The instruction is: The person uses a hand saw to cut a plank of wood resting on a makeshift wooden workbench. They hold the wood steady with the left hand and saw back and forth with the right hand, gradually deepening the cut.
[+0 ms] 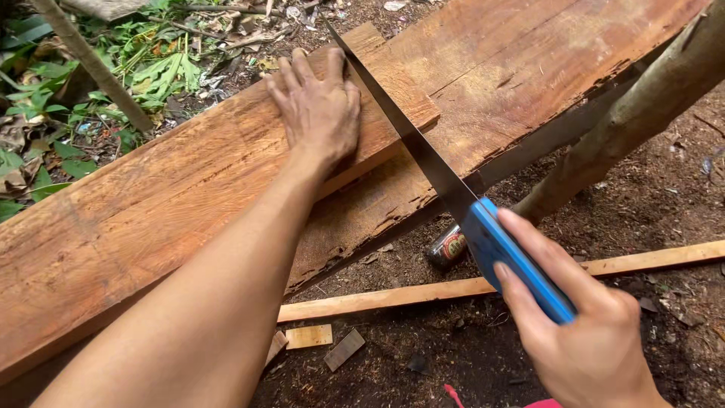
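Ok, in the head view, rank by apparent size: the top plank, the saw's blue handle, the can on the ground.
1. Top plank, under the left hand.
2. Blue handle, gripped by the right hand; it is nearer the camera, so it looks bigger.
3. Can, partly hidden by the saw.

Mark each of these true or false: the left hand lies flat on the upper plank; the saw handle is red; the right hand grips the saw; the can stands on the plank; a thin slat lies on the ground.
1. The left hand lies flat on the upper plank. True.
2. The saw has a red handle. False: it is blue.
3. The right hand grips the saw. True.
4. The can stands on the plank. False: it lies on the ground below.
5. A thin slat lies on the ground. True.
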